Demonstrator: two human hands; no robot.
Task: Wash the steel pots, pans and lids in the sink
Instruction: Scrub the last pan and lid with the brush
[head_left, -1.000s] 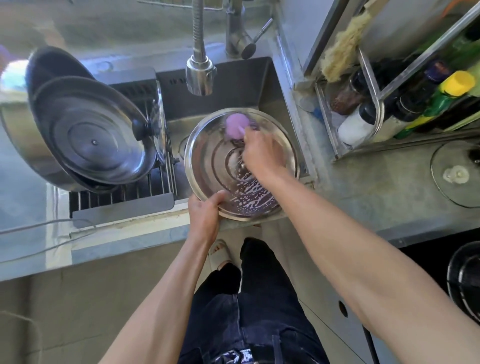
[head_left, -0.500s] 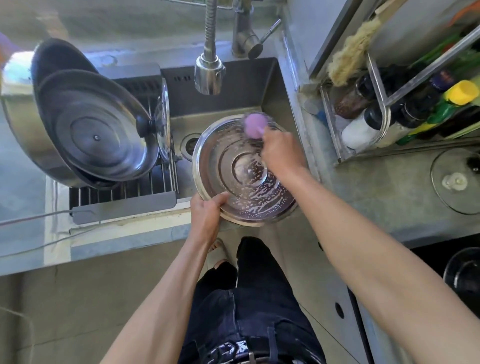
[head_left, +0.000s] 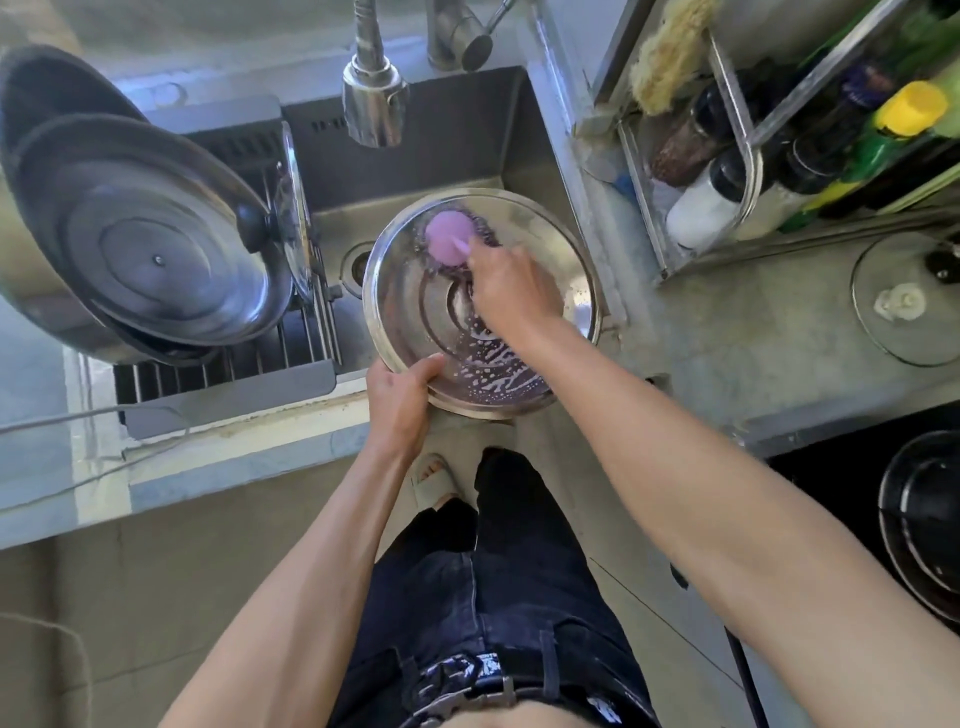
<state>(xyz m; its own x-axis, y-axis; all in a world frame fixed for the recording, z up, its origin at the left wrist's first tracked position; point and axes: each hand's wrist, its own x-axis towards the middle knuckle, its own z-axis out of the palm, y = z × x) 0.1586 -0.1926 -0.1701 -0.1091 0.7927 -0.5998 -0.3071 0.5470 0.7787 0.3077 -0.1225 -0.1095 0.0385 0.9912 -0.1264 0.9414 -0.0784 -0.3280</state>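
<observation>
Over the sink's (head_left: 457, 150) front edge, left hand (head_left: 397, 402) grips a soapy steel lid's (head_left: 410, 291) rim; right hand (head_left: 511, 283) presses a pink scrubber (head_left: 447, 240) near its far rim — scrubbing step, rinsing likely next.

A single wide-angle camera worn on the head looks steeply down and slightly forward over the front edge of a steel sink (head_left: 467, 150), close enough that both forearms enter from the bottom of the frame. The left hand (head_left: 400, 400) and right hand (head_left: 511, 283) meet near the frame's centre, over a steel lid (head_left: 545, 228) at the sink's front edge. The person's dark trousers (head_left: 493, 597) and one sandalled foot (head_left: 434, 480) show directly below. The faucet (head_left: 373, 98) hangs from the top edge; a drying rack (head_left: 234, 379) spans the left, a bottle rack (head_left: 737, 171) the upper right. Wide-angle bending curves the counter's edges. There is no second view.
</observation>
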